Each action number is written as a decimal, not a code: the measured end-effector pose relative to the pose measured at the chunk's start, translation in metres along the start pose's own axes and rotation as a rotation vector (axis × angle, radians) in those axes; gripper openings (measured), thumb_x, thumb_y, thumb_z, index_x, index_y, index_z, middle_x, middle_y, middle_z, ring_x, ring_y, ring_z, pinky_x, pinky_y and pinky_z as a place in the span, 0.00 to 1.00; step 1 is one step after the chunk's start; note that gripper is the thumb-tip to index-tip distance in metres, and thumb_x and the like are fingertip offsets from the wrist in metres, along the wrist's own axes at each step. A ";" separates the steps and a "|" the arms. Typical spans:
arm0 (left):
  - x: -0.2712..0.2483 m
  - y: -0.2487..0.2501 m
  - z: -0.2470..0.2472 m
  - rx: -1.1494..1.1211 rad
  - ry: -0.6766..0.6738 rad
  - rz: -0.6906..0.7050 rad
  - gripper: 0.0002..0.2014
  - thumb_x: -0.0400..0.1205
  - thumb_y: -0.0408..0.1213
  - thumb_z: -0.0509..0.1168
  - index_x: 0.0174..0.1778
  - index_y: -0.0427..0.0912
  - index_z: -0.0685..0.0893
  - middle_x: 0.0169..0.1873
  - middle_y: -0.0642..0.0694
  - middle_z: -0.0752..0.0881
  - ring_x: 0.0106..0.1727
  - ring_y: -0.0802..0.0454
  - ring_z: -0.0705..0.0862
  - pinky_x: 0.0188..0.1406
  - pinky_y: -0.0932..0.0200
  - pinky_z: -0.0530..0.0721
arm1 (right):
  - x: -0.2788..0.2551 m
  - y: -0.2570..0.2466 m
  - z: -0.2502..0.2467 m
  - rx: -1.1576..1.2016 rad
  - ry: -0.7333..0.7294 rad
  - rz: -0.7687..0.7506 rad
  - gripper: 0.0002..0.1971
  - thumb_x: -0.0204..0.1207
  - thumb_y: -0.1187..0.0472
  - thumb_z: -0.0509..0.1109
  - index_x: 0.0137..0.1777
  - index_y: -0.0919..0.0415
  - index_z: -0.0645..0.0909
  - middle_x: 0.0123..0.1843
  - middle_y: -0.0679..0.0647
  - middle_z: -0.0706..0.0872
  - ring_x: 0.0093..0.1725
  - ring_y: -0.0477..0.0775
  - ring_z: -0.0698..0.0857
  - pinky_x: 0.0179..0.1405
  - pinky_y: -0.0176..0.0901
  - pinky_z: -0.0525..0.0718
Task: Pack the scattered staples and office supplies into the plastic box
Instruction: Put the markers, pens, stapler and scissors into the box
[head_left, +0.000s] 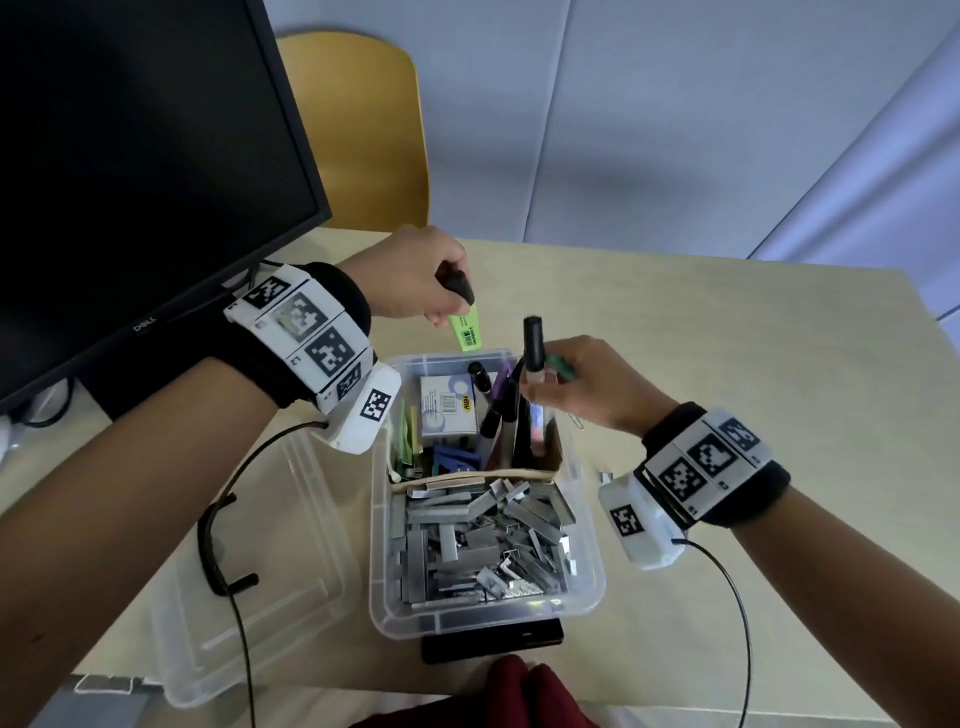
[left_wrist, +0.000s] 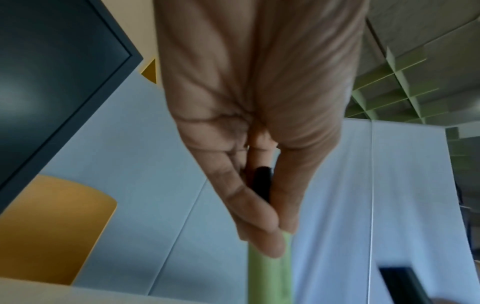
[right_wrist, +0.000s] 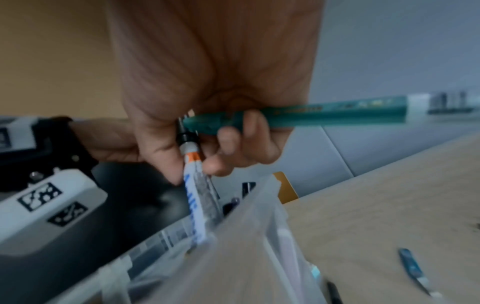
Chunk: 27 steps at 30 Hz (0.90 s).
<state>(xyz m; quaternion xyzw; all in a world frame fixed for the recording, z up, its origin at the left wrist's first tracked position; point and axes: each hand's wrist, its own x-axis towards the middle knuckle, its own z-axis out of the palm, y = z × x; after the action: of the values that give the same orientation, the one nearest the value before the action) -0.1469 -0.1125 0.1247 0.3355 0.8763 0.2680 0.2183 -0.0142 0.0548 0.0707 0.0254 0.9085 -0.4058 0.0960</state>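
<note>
The plastic box (head_left: 584, 499) is sitting on the table (head_left: 727, 395) right in front of the person, and it is looking well filled: the near half is holding a heap of grey staple strips (head_left: 478, 540), the far half a staple carton (head_left: 448, 405) and several pens standing on end. So most of the packing appears done.

The right hand (head_left: 582, 384) is hovering over the far right corner, fingers curled round two items at once: a white marker (right_wrist: 197, 197), its lower end dipping inside the box wall, and a teal pen (right_wrist: 324, 114) lying crosswise in the palm. The left hand (head_left: 415, 275) is poised just beyond the far rim, fingers wrapped round a green highlighter (head_left: 467, 332) with its black cap up, body pointing down toward the box.

Still out: a paper clip (head_left: 576, 423) and a stray staple piece (head_left: 607, 476) beside the right wall, plus a small blue item (right_wrist: 415, 269) on the table in the right wrist view. The clear lid (head_left: 249, 571) is lying to the left, not yet on.
</note>
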 end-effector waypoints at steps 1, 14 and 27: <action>-0.002 0.002 0.001 0.000 0.014 0.015 0.03 0.78 0.32 0.68 0.39 0.40 0.82 0.31 0.46 0.86 0.28 0.61 0.84 0.30 0.74 0.80 | -0.003 0.000 0.003 -0.046 -0.033 0.012 0.11 0.74 0.62 0.70 0.31 0.53 0.78 0.27 0.46 0.73 0.24 0.38 0.68 0.25 0.27 0.67; 0.001 0.024 0.063 0.245 -0.369 -0.077 0.11 0.77 0.35 0.70 0.34 0.39 0.74 0.26 0.48 0.86 0.34 0.52 0.87 0.32 0.62 0.79 | -0.010 0.005 0.016 -0.213 0.011 0.065 0.11 0.66 0.61 0.75 0.32 0.60 0.75 0.26 0.49 0.75 0.27 0.48 0.72 0.30 0.41 0.70; 0.005 0.037 0.100 0.604 -0.460 -0.090 0.16 0.77 0.34 0.70 0.58 0.29 0.81 0.29 0.46 0.76 0.29 0.52 0.78 0.29 0.65 0.75 | -0.002 0.011 0.026 -0.468 0.097 0.077 0.13 0.72 0.61 0.72 0.56 0.57 0.83 0.49 0.51 0.79 0.53 0.58 0.80 0.41 0.42 0.71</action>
<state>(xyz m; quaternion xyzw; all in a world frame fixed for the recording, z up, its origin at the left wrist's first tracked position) -0.0764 -0.0536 0.0701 0.3973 0.8578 -0.0943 0.3122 -0.0069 0.0425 0.0458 0.0563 0.9797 -0.1788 0.0710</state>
